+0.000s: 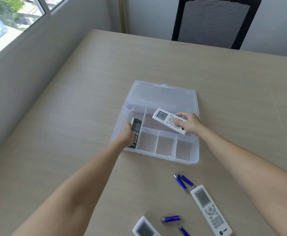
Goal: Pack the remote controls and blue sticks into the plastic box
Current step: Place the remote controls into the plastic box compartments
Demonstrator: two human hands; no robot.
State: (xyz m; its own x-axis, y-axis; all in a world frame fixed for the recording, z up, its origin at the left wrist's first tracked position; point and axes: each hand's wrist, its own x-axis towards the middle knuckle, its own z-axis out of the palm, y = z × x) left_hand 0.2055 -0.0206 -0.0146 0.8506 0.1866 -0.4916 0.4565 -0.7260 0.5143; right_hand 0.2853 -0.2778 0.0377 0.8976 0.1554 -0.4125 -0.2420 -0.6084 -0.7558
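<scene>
My left hand (128, 133) is closed around a black remote control (136, 132), which stands in the long compartment at the left side of the plastic box (187, 160), with its screen end pointing to the upper part of the frame. My right hand (189, 122) is clamped on the lower half of a white remote control (166, 118) and holds it tilted over the big compartment in the middle of the box; I cannot tell if it touches the bottom. The box is open in the centre of the frame, its clear lid (163, 96) lying back toward the upper side. The three small compartments along its near edge have nothing in them.

On the counter (156, 57), in the lower right of the frame, a second white remote control (210, 211) lies flat. Just beside its upper end are two blue sticks (183, 181), touching at their top ends. Another blue stick (171, 218) lies lower, in the bottom centre, and one more (183, 230) is cut by the bottom edge. A third white remote control (144, 227) is also partly out of the frame at the bottom. A black chair (214, 23) stands behind the counter, at the upper right.
</scene>
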